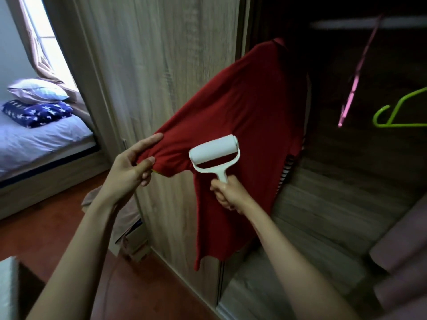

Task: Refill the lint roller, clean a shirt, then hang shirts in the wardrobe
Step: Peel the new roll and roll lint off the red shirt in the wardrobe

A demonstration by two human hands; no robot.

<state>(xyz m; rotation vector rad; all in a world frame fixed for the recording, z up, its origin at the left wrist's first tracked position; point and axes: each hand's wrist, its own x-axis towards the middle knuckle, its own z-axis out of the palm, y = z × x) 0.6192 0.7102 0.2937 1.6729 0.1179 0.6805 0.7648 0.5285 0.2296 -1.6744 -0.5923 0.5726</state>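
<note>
A red shirt (249, 107) hangs at the open wardrobe's left edge, its top lost in the dark. My left hand (134, 165) pinches the end of its sleeve and holds the sleeve stretched out to the left. My right hand (228, 192) grips the handle of a white lint roller (213, 151), whose roll lies against the shirt just below the armpit. A striped garment (286, 174) peeks out behind the red shirt.
The wooden wardrobe door (157, 77) stands behind the sleeve. A pink hanger (355, 75) and a green hanger (399, 112) hang in the dark wardrobe on the right. A bed (46, 139) with pillows lies at the left. A cloth-covered box (129, 232) sits on the floor.
</note>
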